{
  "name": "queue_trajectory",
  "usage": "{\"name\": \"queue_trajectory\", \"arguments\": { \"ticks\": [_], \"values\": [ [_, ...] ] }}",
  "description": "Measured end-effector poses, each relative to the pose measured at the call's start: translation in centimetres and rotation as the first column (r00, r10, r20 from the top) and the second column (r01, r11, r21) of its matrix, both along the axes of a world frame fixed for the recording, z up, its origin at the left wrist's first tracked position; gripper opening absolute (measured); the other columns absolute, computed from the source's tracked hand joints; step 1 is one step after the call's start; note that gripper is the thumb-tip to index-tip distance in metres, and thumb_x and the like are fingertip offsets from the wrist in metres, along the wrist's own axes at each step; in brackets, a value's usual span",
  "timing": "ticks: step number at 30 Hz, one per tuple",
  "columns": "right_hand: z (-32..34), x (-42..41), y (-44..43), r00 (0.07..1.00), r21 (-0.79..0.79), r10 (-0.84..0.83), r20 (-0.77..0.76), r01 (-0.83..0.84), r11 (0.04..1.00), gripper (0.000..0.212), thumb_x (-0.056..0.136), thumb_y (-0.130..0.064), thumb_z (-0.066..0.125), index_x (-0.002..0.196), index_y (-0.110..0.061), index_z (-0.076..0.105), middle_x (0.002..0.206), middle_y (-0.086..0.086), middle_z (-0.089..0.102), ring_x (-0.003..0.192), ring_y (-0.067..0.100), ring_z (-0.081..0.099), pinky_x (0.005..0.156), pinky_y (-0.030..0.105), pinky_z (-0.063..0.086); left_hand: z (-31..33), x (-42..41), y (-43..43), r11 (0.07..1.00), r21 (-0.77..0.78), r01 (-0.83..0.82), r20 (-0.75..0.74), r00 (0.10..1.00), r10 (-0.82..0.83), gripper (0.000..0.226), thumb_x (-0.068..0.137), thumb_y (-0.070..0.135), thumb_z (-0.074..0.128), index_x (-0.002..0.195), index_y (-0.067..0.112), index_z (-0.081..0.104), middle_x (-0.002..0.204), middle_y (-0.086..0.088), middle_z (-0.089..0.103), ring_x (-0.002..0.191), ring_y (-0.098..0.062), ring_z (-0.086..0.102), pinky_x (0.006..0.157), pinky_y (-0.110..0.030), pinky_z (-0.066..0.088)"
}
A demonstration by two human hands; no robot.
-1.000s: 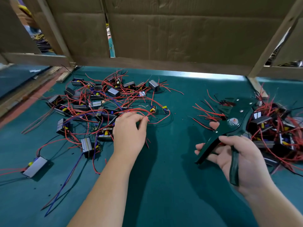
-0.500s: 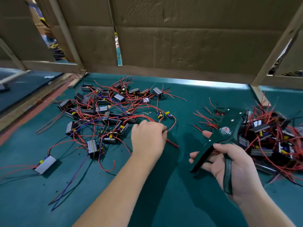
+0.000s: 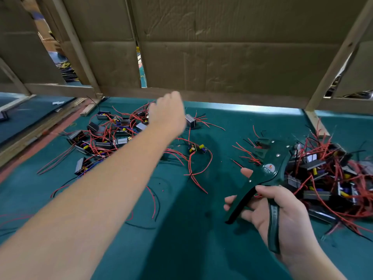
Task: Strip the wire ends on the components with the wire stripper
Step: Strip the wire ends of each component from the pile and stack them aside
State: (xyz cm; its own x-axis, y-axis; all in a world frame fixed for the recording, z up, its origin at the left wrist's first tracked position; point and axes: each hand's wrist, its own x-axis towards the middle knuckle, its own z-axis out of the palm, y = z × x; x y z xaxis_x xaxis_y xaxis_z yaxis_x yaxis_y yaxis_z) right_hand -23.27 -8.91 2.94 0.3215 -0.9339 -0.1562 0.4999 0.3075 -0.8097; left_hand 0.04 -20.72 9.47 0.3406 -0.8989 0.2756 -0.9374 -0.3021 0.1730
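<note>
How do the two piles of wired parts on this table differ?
The left pile lies spread out, green table showing between parts; the right pile is heaped tight, parts stacked on one another. The left hand hovers over the left pile; the right pile sits beside the wire stripper gripped by the right hand. Both hold small boxy parts with red wires.
</note>
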Motion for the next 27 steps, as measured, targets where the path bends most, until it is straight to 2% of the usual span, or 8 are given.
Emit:
{"name": "queue_trajectory", "arguments": {
  "ticks": [3, 7, 11, 15, 19, 21, 23, 27],
  "values": [
    [0.0, 0.2, -0.1, 1.0, 0.005, 0.001, -0.005, -0.001, 1.0, 0.056, 0.063, -0.019, 0.055, 0.114, 0.002, 0.056, 0.102, 0.01, 0.07, 0.069, 0.045, 0.065, 0.061, 0.055, 0.055, -1.7, 5.5, -1.4, 0.967, 0.197, -0.16, -0.066, 0.982, 0.176, 0.049, 0.089, 0.018, 0.053, 0.136, 0.014, 0.039, 0.136, -0.012, 0.051, 0.128, -0.03, 0.046, 0.11, -0.047, 0.024],
    [0.3, 0.7, 0.0, 0.999, 0.026, 0.046, 0.021, -0.046, 0.999, 0.064, 0.06, -0.023, 0.057, 0.118, 0.003, 0.058, 0.092, 0.019, 0.063, 0.07, 0.047, 0.063, 0.065, 0.058, 0.055, -4.7, 9.6, -0.6, 0.872, 0.472, -0.127, -0.077, 0.98, 0.184, 0.069, 0.092, 0.018, 0.043, 0.151, 0.037, 0.014, 0.159, -0.004, 0.02, 0.144, -0.031, 0.021, 0.113, -0.06, 0.0],
    [0.4, 0.9, 0.2, 0.997, 0.024, 0.07, 0.015, -0.071, 0.997, 0.062, 0.063, -0.023, 0.055, 0.12, 0.002, 0.058, 0.091, 0.022, 0.059, 0.07, 0.048, 0.062, 0.067, 0.06, 0.054, -5.7, 10.2, 0.2, 0.915, 0.314, -0.252, 0.098, 0.968, 0.233, 0.058, 0.084, 0.044, 0.062, 0.136, 0.029, 0.044, 0.134, -0.01, 0.052, 0.128, -0.036, 0.042, 0.111, -0.056, 0.011],
    [0.5, 1.1, 0.5, 0.997, 0.033, 0.078, 0.018, -0.078, 0.996, 0.065, 0.066, -0.021, 0.052, 0.124, 0.005, 0.052, 0.106, 0.022, 0.057, 0.07, 0.048, 0.062, 0.064, 0.058, 0.054, -5.4, 10.8, 0.8, 0.937, 0.225, -0.266, 0.026, 0.963, 0.267, 0.036, 0.078, 0.055, 0.068, 0.105, 0.031, 0.067, 0.113, -0.007, 0.061, 0.118, -0.034, 0.044, 0.098, -0.046, 0.023],
    [0.6, 1.1, 0.4, 0.998, 0.039, 0.062, 0.021, -0.063, 0.997, 0.064, 0.065, -0.021, 0.051, 0.123, 0.007, 0.051, 0.114, 0.02, 0.06, 0.067, 0.046, 0.062, 0.063, 0.059, 0.054, -4.5, 11.4, 1.7, 0.989, 0.053, -0.139, -0.186, 0.972, 0.146, 0.026, 0.079, 0.053, 0.071, 0.086, 0.031, 0.059, 0.095, 0.003, 0.062, 0.099, -0.027, 0.052, 0.092, -0.042, 0.027],
    [0.6, 1.1, 0.4, 0.998, 0.046, 0.053, 0.019, -0.053, 0.998, 0.058, 0.067, -0.021, 0.049, 0.118, 0.005, 0.053, 0.108, 0.017, 0.066, 0.066, 0.045, 0.063, 0.065, 0.06, 0.053, -3.5, 11.5, 1.9, 0.993, -0.088, -0.074, -0.419, 0.907, 0.03, 0.027, 0.079, 0.048, 0.073, 0.088, 0.026, 0.061, 0.088, 0.004, 0.062, 0.088, -0.022, 0.055, 0.087, -0.037, 0.039],
    [0.6, 1.0, 0.3, 0.999, 0.055, 0.047, 0.013, -0.048, 0.997, 0.053, 0.068, -0.022, 0.049, 0.114, 0.003, 0.056, 0.095, 0.015, 0.068, 0.066, 0.044, 0.063, 0.065, 0.058, 0.053, -2.1, 10.9, 2.2, 0.969, -0.248, 0.002, -0.624, 0.765, -0.162, 0.021, 0.082, 0.037, 0.074, 0.09, 0.02, 0.066, 0.085, 0.002, 0.067, 0.08, -0.016, 0.061, 0.079, -0.032, 0.048],
    [0.7, 1.0, 0.2, 0.999, 0.072, 0.029, 0.023, -0.031, 0.997, 0.05, 0.067, -0.021, 0.049, 0.11, 0.004, 0.057, 0.101, 0.014, 0.069, 0.066, 0.045, 0.063, 0.063, 0.058, 0.054, 0.7, 7.8, 3.9, 0.895, -0.444, 0.035, -0.791, 0.454, -0.411, 0.013, 0.084, 0.035, 0.069, 0.082, 0.023, 0.073, 0.081, 0.008, 0.072, 0.074, -0.008, 0.062, 0.074, -0.026, 0.046]
  ]
}}
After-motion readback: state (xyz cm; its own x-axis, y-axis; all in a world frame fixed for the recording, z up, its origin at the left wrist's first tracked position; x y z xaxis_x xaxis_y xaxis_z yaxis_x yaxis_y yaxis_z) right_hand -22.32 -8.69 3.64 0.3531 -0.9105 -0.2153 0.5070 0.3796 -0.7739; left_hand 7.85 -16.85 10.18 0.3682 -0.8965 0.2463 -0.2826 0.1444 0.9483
